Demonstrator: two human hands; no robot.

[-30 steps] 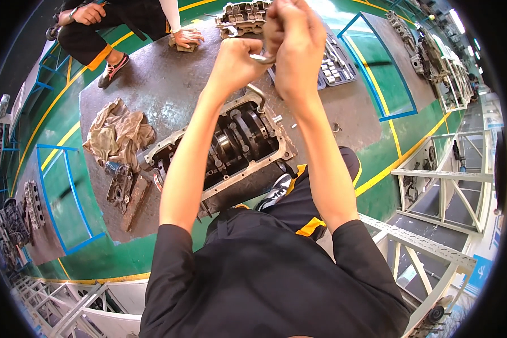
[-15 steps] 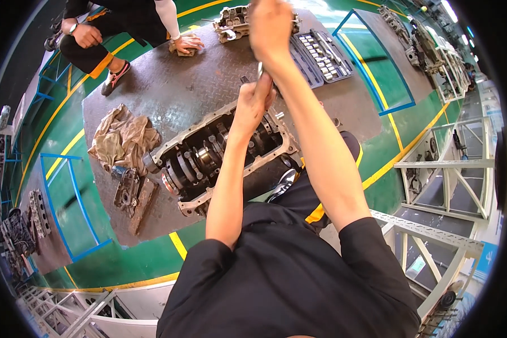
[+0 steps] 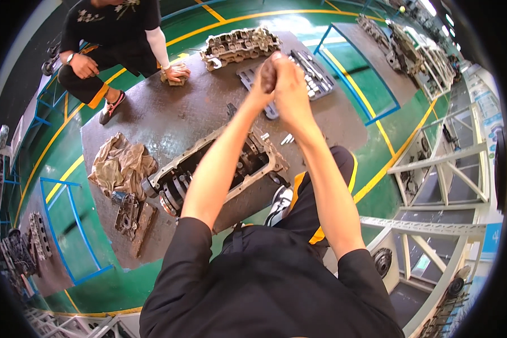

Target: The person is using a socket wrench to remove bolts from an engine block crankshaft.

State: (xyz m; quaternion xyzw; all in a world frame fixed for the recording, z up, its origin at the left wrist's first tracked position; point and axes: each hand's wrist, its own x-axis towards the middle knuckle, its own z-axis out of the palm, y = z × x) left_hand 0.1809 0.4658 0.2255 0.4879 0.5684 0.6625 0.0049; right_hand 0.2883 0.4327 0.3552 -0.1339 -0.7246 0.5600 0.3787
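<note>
My left hand (image 3: 261, 90) and my right hand (image 3: 290, 89) are closed and pressed together, above the table beyond the engine block. Dark, grimy-looking fingers of the left hand curl against the right. Whatever they grip is hidden inside them. Below and to the left, partly behind my left forearm, lies the engine block (image 3: 239, 188), its open side up and its crankshaft (image 3: 177, 185) showing. The grey socket set case (image 3: 328, 90) lies just past my hands, partly covered by them. Small metal pieces (image 3: 287, 138) rest between the block and my right forearm.
Across the metal table (image 3: 180, 112), a person rests a hand on a brown block (image 3: 173, 82). A cylinder head (image 3: 239, 48) sits at the far edge. Crumpled brown cloth (image 3: 121, 163) and greasy metal parts (image 3: 130, 217) lie left. White frames (image 3: 439, 166) stand right.
My right hand has come down to meet my left, which has moved slightly up and right. A shiny metal piece between them is now out of sight. The view has shifted.
</note>
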